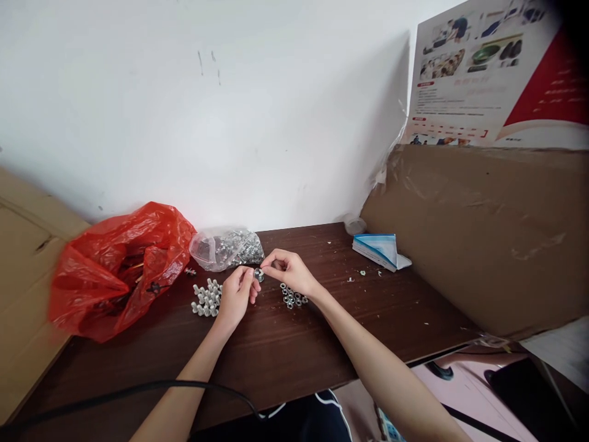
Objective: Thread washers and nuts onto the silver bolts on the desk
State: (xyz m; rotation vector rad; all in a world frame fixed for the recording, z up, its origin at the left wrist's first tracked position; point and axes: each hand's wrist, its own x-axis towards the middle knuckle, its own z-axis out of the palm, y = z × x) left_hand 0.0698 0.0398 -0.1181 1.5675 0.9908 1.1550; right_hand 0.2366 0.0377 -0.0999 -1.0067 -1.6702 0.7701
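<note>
My left hand [237, 296] is closed in a pinch on a small shiny fastener that looks like a bolt with a nut [259, 275] on its end. Thumb and fingers of my right hand [291, 271] pinch together at the same piece from the right, touching its edge. The fingers partly cover it, so its full shape is hidden. Left of my left hand, several bolts [205, 299] stand grouped on the dark wooden table [276, 362]. Below my right wrist lies a loose cluster of several hex nuts [292, 297].
Behind my hands lies a clear plastic bag [230, 248] of small metal parts. A red plastic bag [115, 270] sits at the left. To the right are a blue-white packet [376, 250] and a large cardboard box [483, 239]. A black cable [151, 385] crosses the front left.
</note>
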